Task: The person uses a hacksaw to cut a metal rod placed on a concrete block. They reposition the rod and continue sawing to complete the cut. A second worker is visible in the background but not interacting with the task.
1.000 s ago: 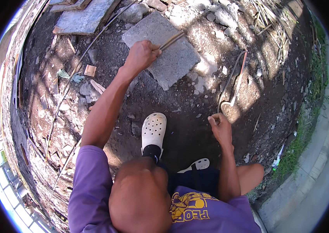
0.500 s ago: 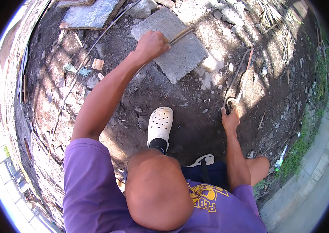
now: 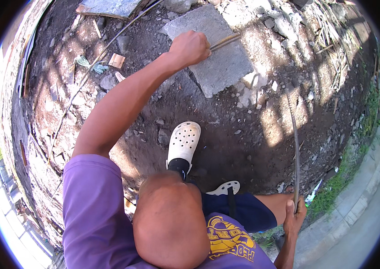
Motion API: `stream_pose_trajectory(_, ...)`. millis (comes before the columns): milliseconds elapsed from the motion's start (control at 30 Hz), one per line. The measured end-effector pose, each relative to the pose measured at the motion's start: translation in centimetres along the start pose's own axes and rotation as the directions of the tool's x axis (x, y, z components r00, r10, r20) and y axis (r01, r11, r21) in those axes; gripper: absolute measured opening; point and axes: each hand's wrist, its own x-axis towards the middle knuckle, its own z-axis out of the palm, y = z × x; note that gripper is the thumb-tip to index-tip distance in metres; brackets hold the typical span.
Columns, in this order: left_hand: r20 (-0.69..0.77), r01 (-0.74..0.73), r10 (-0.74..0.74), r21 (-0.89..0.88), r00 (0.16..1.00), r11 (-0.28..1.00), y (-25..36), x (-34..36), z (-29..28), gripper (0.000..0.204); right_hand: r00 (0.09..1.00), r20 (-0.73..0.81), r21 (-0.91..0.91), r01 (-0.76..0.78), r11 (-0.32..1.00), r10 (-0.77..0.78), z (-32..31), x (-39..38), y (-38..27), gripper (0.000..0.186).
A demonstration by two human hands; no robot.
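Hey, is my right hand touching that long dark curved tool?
Touching. The head view shows it: the right hand is closed around the near end of the long dark curved tool, which extends out from the grip.

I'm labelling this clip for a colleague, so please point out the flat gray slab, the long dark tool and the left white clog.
Flat gray slab (image 3: 224, 67): head view, bare upper face.
Long dark tool (image 3: 297, 154): head view, midway along its length.
Left white clog (image 3: 184, 142): head view, holed upper.
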Motion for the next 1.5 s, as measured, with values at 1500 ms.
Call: stream_pose_trajectory(1500, 0.012, -0.052, 0.051, 0.060, 0.999, 0.997, 1.0, -0.3, -1.0, 0.024, 0.849, 0.398, 0.411, 0.174, 0.895, -0.348, 24.9, 8.9, -11.9, 0.052)
